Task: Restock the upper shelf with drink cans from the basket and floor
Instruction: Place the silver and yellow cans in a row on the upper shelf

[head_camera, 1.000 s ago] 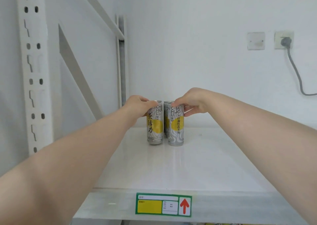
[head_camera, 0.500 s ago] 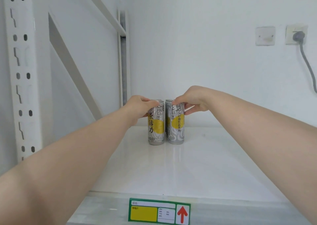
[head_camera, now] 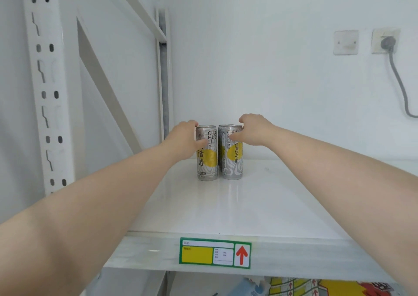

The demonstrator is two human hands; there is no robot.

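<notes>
Scanning L to R. Logging perforated upright (head_camera: 45, 92) at far L, diagonal brace (head_camera: 107, 96) beside it, rear upright (head_camera: 162, 69) in corner. Seeing L hand (head_camera: 184, 141) grasping L can (head_camera: 207, 162) near its top: fingers curling over rim, thumb lying across front. Finding L can standing upright on upper shelf (head_camera: 226, 209), toward back, L of centre. Spotting third can (head_camera: 221, 153) behind, showing only as a sliver in gap between front pair; contact w/ them not resolvable. Seeing R can (head_camera: 233, 164) upright just beside L can, narrow gap between, and R hand (head_camera: 252, 130) grasping its top: forefinger hooking over rim, thumb pressing on front. Recording silver bodies w/ yellow patch and dark lettering on both. Noting green-framed label (head_camera: 214, 252) w/ yellow field and red up-arrow on shelf front edge. Logging blank plate (head_camera: 346, 42) and socket (head_camera: 385, 41) w/ grey plug and cable (head_camera: 400, 83) on rear wall, far R. Glimpsing blue carton (head_camera: 248, 287) and yellow-red packaging (head_camera: 316, 285) below shelf, cut off by frame edge.
</notes>
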